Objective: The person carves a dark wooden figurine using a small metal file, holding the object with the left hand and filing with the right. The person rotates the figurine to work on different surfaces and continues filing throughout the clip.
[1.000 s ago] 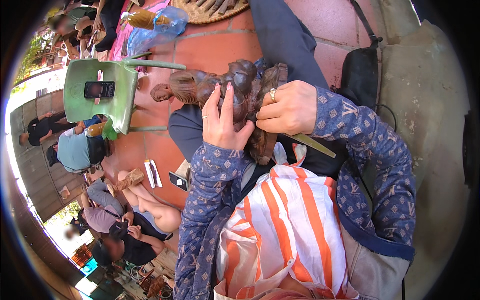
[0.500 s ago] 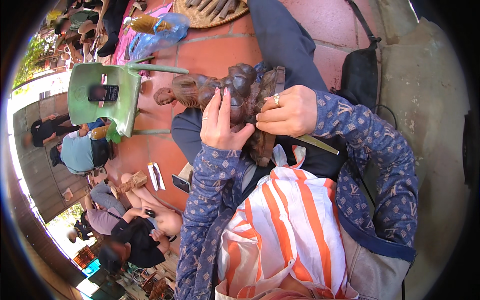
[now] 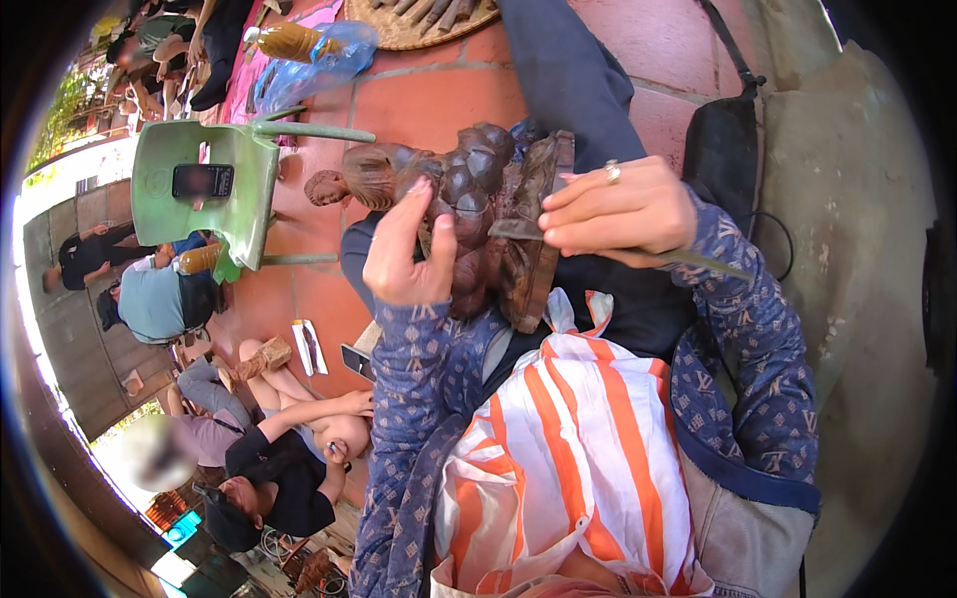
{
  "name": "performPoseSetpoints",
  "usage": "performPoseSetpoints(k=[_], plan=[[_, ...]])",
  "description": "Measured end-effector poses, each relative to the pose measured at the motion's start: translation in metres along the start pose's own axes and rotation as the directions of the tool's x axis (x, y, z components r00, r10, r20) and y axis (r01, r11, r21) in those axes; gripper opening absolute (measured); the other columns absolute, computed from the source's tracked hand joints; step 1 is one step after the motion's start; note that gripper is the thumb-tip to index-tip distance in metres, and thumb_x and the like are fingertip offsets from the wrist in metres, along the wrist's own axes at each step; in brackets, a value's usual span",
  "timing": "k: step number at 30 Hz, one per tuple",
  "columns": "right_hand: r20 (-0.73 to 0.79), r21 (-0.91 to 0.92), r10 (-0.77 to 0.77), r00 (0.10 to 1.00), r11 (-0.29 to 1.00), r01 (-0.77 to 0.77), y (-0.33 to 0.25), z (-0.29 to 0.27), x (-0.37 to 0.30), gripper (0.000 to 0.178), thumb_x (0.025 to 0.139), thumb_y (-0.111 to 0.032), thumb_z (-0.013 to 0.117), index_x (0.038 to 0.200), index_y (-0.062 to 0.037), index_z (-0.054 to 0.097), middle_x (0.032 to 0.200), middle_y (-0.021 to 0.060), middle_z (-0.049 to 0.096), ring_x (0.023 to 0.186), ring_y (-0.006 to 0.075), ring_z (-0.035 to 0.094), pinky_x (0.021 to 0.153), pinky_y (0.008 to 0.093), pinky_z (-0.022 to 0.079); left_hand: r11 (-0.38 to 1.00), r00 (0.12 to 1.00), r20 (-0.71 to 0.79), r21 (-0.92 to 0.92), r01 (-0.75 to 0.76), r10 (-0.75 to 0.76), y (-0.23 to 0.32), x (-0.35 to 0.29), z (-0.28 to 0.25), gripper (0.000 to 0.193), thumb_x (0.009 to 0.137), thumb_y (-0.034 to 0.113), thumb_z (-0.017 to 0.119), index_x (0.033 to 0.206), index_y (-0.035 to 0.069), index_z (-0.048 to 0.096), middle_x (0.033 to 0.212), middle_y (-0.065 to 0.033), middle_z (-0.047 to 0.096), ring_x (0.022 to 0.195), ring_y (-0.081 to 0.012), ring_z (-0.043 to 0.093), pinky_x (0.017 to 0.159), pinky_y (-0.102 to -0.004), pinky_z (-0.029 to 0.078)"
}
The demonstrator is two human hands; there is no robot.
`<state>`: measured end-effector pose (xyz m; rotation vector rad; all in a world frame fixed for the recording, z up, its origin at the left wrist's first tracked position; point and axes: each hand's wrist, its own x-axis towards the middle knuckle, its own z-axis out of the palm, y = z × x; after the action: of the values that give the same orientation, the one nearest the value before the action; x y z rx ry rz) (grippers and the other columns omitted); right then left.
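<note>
A dark brown wooden carving [image 3: 469,199] lies across my lap, with a small figure's head at its left end, rounded lobes in the middle and a rough flat base at the right. Against it rests my left hand [image 3: 407,249], fingers stretched and thumb apart, the fingertips touching or close to the rounded lobes. My right hand [image 3: 623,214] is closed round a long flat metal blade [image 3: 515,229] that looks like a chisel or scraper. The blade's front end meets the carving beside the base, and its other end sticks out past my wrist.
A green plastic chair [image 3: 204,224] with a phone [image 3: 203,181] on it stands to the left. Another phone [image 3: 357,363] lies near my left forearm. A woven tray [image 3: 419,38], a bottle [image 3: 289,43] and a black bag [image 3: 720,149] are farther off. Several people sit at the left.
My right hand has shifted right and turned, and the blade's front end now shows on the carving. My left hand has slid left with its fingers farther off the lobes.
</note>
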<state>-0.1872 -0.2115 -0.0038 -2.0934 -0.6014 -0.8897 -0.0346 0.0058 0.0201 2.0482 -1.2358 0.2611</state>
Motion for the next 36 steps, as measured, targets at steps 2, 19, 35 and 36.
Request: performPoseSetpoints(k=[2, 19, 35, 36], plan=[[0.086, -0.112, -0.009, 0.996, 0.993, 0.019, 0.000, 0.005, 0.001, 0.016, 0.079, -0.009, 0.068, 0.095, -0.0060, 0.069, 0.095, 0.0060, 0.070, 0.095, 0.0235, 0.069, 0.079, 0.0356, 0.058, 0.993, 0.992, 0.049, -0.030, -0.114, 0.115, 0.018, 0.001, -0.005, 0.043, 0.073, 0.013, 0.076, 0.113, -0.002, 0.066, 0.119, -0.0199, 0.064, 0.112, -0.0343, 0.062, 0.097, -0.0434, 0.047], [-0.167, -0.351, 0.458, 0.873, 0.800, -0.487, -0.056, 0.050, 0.013, 0.029, 0.063, -0.030, 0.082, 0.080, -0.0098, 0.070, 0.073, 0.0012, 0.059, 0.070, 0.0224, 0.059, 0.062, 0.0369, 0.047, 0.699, 0.822, -0.174, -0.448, -0.557, 0.543, 0.106, -0.013, 0.044, 0.034, 0.056, 0.016, 0.058, 0.086, 0.007, 0.071, 0.065, -0.0018, 0.053, 0.062, -0.0181, 0.058, 0.085, -0.0417, 0.052], [-0.174, 0.197, 0.598, 0.783, 0.800, -0.567, -0.059, 0.091, -0.025, 0.020, 0.084, -0.016, 0.066, 0.096, 0.0010, 0.064, 0.083, 0.0104, 0.068, 0.075, 0.0224, 0.066, 0.075, 0.0277, 0.049, 0.632, 0.886, -0.209, -0.634, -0.446, 0.415, 0.097, -0.025, 0.061, 0.035, 0.072, 0.016, 0.058, 0.101, -0.002, 0.067, 0.075, -0.0089, 0.060, 0.081, -0.0299, 0.062, 0.087, -0.0490, 0.048], [-0.142, 0.193, 0.607, 0.782, 0.792, -0.579, -0.055, 0.092, -0.028, 0.019, 0.085, -0.015, 0.065, 0.097, 0.0005, 0.064, 0.084, 0.0102, 0.068, 0.076, 0.0222, 0.067, 0.076, 0.0275, 0.049, 0.670, 0.898, -0.190, -0.609, -0.425, 0.396, 0.096, -0.031, 0.068, 0.037, 0.071, 0.015, 0.057, 0.102, -0.003, 0.066, 0.075, -0.0091, 0.060, 0.080, -0.0296, 0.062, 0.088, -0.0492, 0.048]])
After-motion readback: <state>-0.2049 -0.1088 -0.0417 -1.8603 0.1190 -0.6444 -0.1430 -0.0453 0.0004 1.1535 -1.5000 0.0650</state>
